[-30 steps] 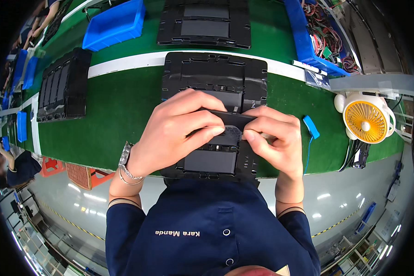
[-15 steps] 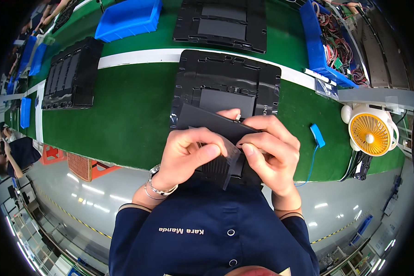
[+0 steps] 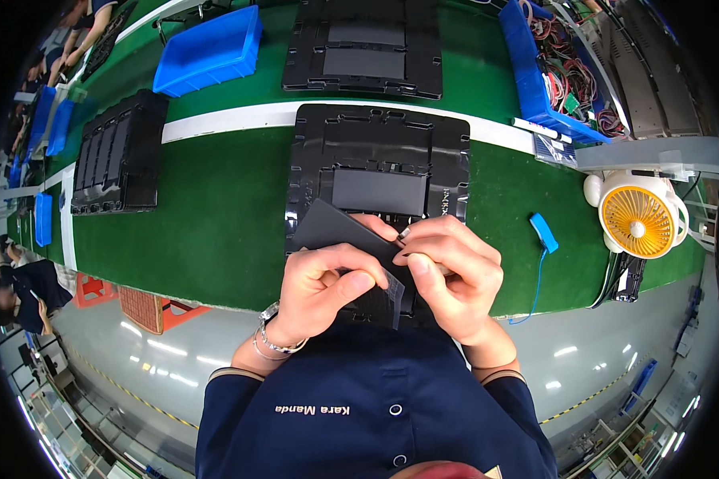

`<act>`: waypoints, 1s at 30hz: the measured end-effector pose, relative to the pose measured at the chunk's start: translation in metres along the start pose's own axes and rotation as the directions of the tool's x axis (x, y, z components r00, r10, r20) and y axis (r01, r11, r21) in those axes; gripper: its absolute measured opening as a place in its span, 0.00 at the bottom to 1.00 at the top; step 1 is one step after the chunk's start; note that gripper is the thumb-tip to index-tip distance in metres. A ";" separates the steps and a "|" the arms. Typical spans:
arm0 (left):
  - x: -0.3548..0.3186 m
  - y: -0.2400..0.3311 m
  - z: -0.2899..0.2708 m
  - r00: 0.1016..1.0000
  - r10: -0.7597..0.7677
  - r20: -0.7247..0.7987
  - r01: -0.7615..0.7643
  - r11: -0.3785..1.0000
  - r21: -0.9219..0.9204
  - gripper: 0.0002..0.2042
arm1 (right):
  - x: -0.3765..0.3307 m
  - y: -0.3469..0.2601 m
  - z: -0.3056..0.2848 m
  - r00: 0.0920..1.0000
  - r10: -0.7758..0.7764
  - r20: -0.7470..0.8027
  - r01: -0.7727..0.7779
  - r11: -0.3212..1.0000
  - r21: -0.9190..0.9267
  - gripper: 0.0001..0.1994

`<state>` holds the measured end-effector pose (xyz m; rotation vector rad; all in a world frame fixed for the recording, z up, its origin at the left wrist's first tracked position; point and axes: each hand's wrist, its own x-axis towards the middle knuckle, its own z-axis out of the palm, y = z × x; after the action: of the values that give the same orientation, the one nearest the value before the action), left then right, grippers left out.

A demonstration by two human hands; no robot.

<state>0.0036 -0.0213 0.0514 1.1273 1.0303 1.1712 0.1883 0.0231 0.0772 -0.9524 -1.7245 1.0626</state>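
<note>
My left hand (image 3: 321, 289) is closed around a thin dark grey rectangular panel (image 3: 325, 227), held tilted above a black plastic tray (image 3: 375, 132). A clear striped strip of film (image 3: 394, 289) hangs by the left thumb and fingertips. My right hand (image 3: 454, 275) pinches at the panel's right end. Something small and dark lies between its thumb and finger, too hidden to name. A small light-coloured piece (image 3: 404, 233) shows beside the right fingertips. Under my hands, another dark flat panel (image 3: 379, 192) sits in the tray.
A second black tray (image 3: 363, 64) with dark panels lies beyond, and stacked black trays (image 3: 120, 152) stand left. Blue bins (image 3: 208, 52) sit at the back; one (image 3: 527, 72) holds cables. A yellow-and-white fan (image 3: 637, 225) and a blue corded piece (image 3: 544, 233) are at right.
Both hands have shifted slightly left with the panel. The film now shows less, hanging narrower by the left fingertips. The view has moved a little, so the trays appear lower.
</note>
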 end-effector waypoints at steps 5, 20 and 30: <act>0.003 0.002 0.008 0.995 0.071 -0.071 -0.072 0.997 -0.014 0.17 | 0.002 0.006 0.003 0.986 -0.164 -0.017 0.163 0.985 -0.054 0.02; -0.002 -0.008 0.003 0.984 0.164 -0.068 -0.168 0.984 -0.060 0.12 | 0.000 -0.001 0.002 0.991 -0.130 -0.017 0.128 0.986 -0.103 0.03; -0.006 -0.010 0.005 0.992 0.123 -0.029 -0.124 0.992 -0.034 0.10 | 0.001 0.007 -0.002 0.989 -0.149 -0.017 0.147 0.985 -0.090 0.03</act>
<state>0.0090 -0.0282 0.0429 1.1631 0.9667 1.3016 0.1905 0.0270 0.0719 -0.8731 -1.8060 0.8818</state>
